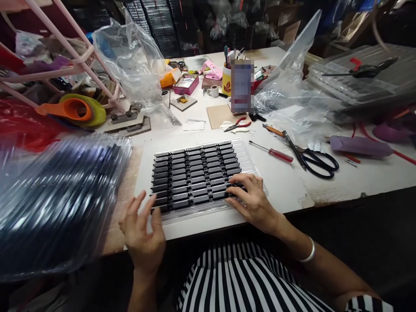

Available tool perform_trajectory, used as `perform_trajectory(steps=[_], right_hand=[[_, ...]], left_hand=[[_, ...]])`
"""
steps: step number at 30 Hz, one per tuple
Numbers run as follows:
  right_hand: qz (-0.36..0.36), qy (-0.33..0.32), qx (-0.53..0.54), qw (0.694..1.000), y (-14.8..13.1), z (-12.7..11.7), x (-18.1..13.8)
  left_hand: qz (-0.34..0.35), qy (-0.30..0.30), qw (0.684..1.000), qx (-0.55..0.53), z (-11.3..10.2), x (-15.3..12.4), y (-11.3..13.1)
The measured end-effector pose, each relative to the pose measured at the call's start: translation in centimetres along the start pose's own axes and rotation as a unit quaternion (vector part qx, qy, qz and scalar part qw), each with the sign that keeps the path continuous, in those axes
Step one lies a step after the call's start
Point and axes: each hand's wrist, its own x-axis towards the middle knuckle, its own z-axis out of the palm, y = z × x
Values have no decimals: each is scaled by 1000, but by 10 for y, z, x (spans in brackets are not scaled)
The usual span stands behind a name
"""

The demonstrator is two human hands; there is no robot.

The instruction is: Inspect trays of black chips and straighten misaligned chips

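A clear plastic tray (248, 160) lies on the table in front of me, filled with rows of black toothed pieces (198, 173) that look like small combs or clips. My right hand (250, 197) is at the tray's right side, its thumb and fingers curled around a black toothed piece at the end of the lower rows. Beside the tray's lower left corner, my left hand (144, 229) is raised with its fingers apart and nothing in them. Its fingertips are close to the row ends; whether they touch, I cannot tell.
On the left, a stack of filled clear trays (65, 203) reaches the table edge. Right of my tray lie a red-handled screwdriver (281, 154), black scissors (320, 164) and a cutter knife (273, 130). Red pliers (240, 124) and a yellow cup (226, 82) stand farther back, near plastic bags (133, 65).
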Motion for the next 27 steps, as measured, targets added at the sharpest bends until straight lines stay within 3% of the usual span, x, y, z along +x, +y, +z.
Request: perform_trajectory(steps=[3, 6, 15, 20, 23, 25, 27], right_hand=[[-11, -8, -9, 1000, -3, 9, 5], [-11, 0, 10, 1000, -2, 12, 8], [-14, 14, 9, 1000, 0, 3, 2], [93, 85, -31, 992, 39, -26, 6], [175, -15, -50, 983, 74, -35, 22], [215, -80, -49, 972, 92, -31, 39], [232, -99, -46, 967, 102, -22, 55]], left_hand=[[98, -102, 989, 30, 9, -9, 26], [122, -171, 976, 57, 19, -15, 37], [106, -151, 982, 40, 22, -18, 33], [-2, -82, 996, -38, 2, 9, 12], [-135, -78, 982, -102, 0, 44, -18], [-247, -106, 949, -165, 7, 67, -37], [-305, -121, 921, -213, 17, 84, -50]])
